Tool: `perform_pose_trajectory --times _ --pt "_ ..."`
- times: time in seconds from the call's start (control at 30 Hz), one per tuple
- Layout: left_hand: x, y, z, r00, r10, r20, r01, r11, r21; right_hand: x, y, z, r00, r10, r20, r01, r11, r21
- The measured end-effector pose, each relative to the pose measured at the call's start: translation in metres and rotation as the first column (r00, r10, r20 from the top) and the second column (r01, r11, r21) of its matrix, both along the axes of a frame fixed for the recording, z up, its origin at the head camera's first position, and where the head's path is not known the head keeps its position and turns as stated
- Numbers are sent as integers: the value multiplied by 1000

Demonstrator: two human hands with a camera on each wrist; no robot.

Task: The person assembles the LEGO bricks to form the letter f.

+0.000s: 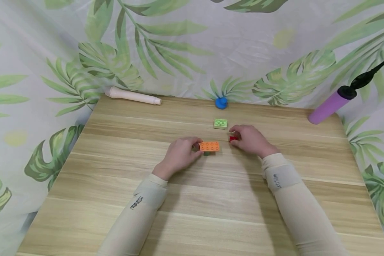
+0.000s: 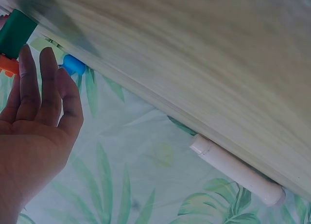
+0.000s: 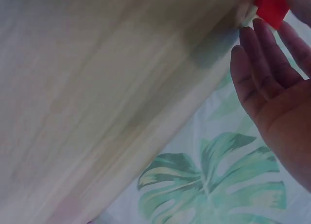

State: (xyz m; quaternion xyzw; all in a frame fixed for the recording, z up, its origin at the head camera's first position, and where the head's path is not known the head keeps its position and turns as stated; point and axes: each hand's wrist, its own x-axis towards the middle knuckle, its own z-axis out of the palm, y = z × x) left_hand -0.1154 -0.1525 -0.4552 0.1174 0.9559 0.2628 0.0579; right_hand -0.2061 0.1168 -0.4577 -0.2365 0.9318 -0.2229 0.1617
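My left hand (image 1: 180, 155) grips the left end of an orange studded toy brick (image 1: 209, 146) between thumb and fingers. A dark green brick (image 2: 17, 33) is joined beneath the orange one, and in the head view only a bit of it shows. To the right, my right hand (image 1: 250, 140) pinches a small red brick (image 1: 233, 139) between thumb and index finger. Its other fingers extend loosely in the right wrist view. A short gap separates the red brick from the orange one. Just beyond both hands, a light green brick (image 1: 220, 123) lies on the table.
At the back edge of the wooden table (image 1: 204, 202) sits a blue toy duck (image 1: 221, 103). A pale pink tube-like object (image 1: 134, 96) lies back left. A purple cylinder with a black top (image 1: 331, 105) stands tilted back right. Leaf-patterned cloth (image 1: 185, 53) hangs behind.
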Motion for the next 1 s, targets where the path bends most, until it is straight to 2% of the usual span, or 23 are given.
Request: perform_pose_trajectory --times 0.07,0.13,0.3,0.43,0.57,0.8,1.0 --pt "0 0 0 1000 -1 -2 1 1000 -2 2 -3 1 1000 14 -18 -14 1000 20" --pt "0 0 -1 1000 -2 -4 2 1000 -3 4 -4 4 1000 15 -17 -15 1000 0" --pt "0 1 -1 1000 -2 -2 2 1000 -1 12 -4 15 999 1 -38 -7 987 -158" --pt "0 0 0 1000 0 -2 0 1000 1 19 -4 26 998 -32 -48 20 972 -233" --pt "0 0 0 1000 0 -10 0 1000 -2 23 -5 33 998 -55 -39 42 962 -271" --pt "-1 0 -2 1000 -1 -16 1 1000 -4 28 -10 40 995 -76 -68 52 952 -301" --pt "-2 1 -1 1000 0 -11 0 1000 -4 32 -16 45 994 -38 -105 0 939 -343"
